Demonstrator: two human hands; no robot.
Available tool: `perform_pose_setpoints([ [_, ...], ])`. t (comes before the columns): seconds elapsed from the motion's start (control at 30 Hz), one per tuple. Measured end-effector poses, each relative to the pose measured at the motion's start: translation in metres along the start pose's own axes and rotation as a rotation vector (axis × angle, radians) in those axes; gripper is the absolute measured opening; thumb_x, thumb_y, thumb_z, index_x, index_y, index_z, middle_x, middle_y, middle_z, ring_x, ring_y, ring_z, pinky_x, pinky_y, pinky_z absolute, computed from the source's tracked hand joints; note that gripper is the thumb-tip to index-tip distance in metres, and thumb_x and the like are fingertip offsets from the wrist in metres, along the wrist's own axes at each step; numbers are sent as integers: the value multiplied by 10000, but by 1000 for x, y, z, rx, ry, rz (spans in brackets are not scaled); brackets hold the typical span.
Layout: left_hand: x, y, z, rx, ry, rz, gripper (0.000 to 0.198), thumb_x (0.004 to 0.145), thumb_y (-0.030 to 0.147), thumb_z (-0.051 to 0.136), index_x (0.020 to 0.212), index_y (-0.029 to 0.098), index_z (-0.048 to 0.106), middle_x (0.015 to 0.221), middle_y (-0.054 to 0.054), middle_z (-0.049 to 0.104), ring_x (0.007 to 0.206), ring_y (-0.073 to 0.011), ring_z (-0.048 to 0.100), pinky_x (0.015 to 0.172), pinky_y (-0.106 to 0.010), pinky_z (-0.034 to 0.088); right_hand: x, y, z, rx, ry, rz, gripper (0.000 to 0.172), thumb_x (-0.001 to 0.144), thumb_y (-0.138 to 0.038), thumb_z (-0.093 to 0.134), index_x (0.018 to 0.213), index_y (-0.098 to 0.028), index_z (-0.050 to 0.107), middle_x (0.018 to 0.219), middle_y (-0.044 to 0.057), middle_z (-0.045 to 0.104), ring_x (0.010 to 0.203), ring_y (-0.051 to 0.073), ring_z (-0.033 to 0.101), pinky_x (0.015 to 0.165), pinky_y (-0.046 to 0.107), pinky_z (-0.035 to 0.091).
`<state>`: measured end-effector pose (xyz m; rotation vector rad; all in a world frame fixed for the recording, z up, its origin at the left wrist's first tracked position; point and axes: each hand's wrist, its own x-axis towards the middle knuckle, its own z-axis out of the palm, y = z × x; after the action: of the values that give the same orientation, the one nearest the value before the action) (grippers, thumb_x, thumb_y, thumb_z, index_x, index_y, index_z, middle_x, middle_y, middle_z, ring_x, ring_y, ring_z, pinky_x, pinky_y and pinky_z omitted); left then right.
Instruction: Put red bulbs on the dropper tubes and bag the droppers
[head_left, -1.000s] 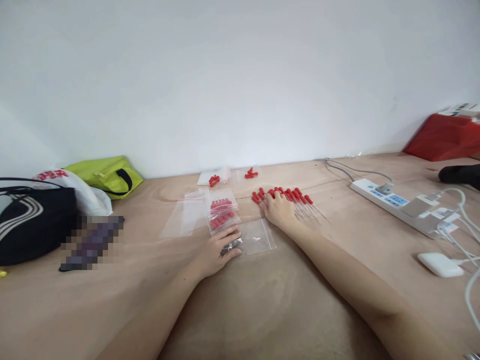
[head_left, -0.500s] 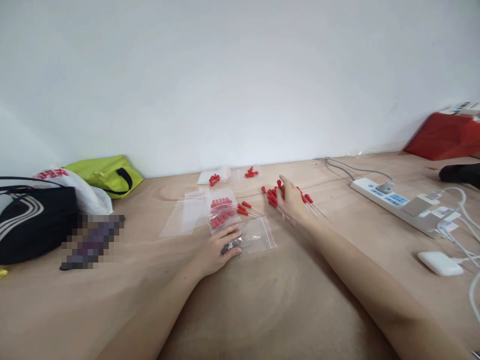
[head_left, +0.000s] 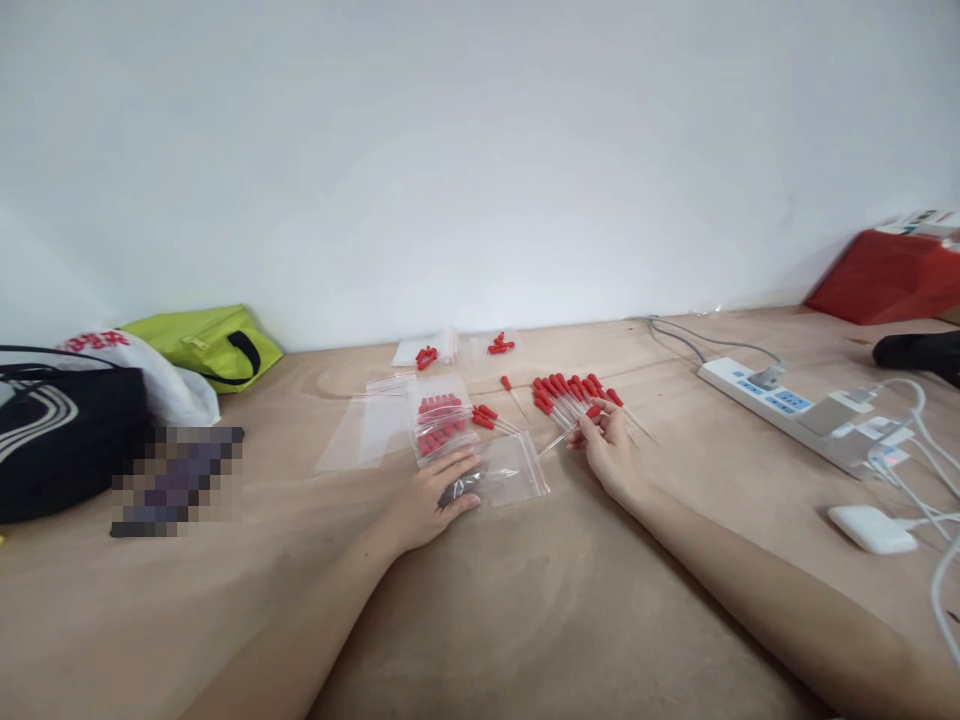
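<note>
My right hand pinches one glass dropper, its red rubber bulb at the fingertips and its thin tip pointing left. Just beyond lies a fanned pile of red-bulbed droppers. My left hand holds the left end of a clear zip bag that lies flat, thumb and fingers around a dark, shiny part. Past the left fingers are filled zip bags with rows of droppers inside. A few loose droppers lie beside them, and a single dropper lies apart.
Flat plastic bags are spread at the left. Small bags with red bulbs lie near the wall. A power strip with cables and a white charger case stand right; a black bag and a green pouch stand left.
My right hand has come off the top of the dropper pile toward me and now holds one dropper, its tip turned left. My left hand stays at the bag.
</note>
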<state>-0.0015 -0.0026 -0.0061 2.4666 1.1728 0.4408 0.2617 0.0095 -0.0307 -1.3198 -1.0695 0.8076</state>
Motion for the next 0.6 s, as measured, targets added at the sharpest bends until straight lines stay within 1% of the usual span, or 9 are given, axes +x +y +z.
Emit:
perform_pose_setpoints([
  [0.13,0,2,-1,13,-8,-7,513,818,415,489,1283,228,381,1336,-63,410,1214,-209,391,1006,-387,336,-7,-1,6,156,-66,81,253,798,-356,387,996,-240,279,767,-3,468,586,140,574,572,333,516],
  [0.23,0,1,-1,15,-11,-15,539,811,427,495,1293,228,362,1332,-68,415,1217,-218,387,1002,-398,338,-13,0,8,215,-183,100,298,751,-401,475,933,-228,315,726,-19,517,588,131,579,606,330,508],
  [0.3,1,1,0,14,-14,-20,538,810,429,496,1294,236,361,1334,-65,412,1222,-223,380,1004,-407,333,-16,-1,8,182,-295,81,327,713,-429,535,888,-212,362,690,-25,542,590,119,571,615,306,493],
  [0.4,1,1,0,11,-19,-30,541,806,428,501,1290,224,370,1327,-72,420,1220,-229,382,1007,-409,329,-17,-3,5,56,-464,8,304,677,-420,595,810,-186,453,647,-30,546,572,94,523,578,253,450],
  [0.5,1,2,-1,12,-24,-31,526,811,421,495,1280,209,386,1325,-79,423,1215,-228,389,1005,-400,333,-17,-4,3,-60,-566,-54,271,663,-386,630,773,-171,509,563,-58,480,492,67,423,481,203,369],
  [0.6,2,3,-1,13,-15,-18,512,817,420,485,1277,214,394,1318,-77,431,1210,-225,396,998,-396,342,-18,-3,3,-123,-640,-66,256,658,-370,647,770,-169,535,484,-85,403,433,55,343,422,182,294],
])
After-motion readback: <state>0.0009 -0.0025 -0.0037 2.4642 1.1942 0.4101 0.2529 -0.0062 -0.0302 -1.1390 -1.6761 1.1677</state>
